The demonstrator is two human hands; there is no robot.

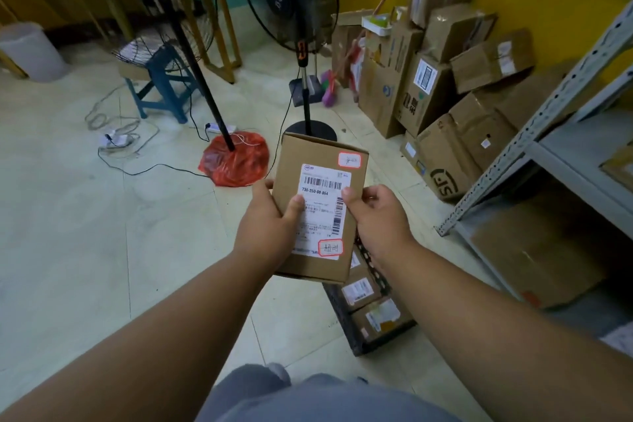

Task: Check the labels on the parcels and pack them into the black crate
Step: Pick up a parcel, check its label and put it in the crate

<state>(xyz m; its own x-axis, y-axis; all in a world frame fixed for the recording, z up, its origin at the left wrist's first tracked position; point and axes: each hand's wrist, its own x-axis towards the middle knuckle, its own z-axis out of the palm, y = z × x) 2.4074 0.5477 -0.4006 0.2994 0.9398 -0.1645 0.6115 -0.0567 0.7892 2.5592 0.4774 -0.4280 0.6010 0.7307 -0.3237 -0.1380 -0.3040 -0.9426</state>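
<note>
While both hands hold it up in front of the body, the cardboard parcel faces the camera with its white shipping label upward — the printed number reads 730-250-08-864, and two small red-bordered stickers sit at the upper right and lower right. The left hand grips the parcel's left edge, thumb curled onto the label; the right hand grips the right edge, thumb pressed beside the barcode. Just below the parcel, on the tiled floor, stands the black crate, with labelled boxes already inside. Further out — a heap of cardboard cartons against the yellow wall, a grey metal shelf at right, two standing fans and a red plastic bag.
</note>
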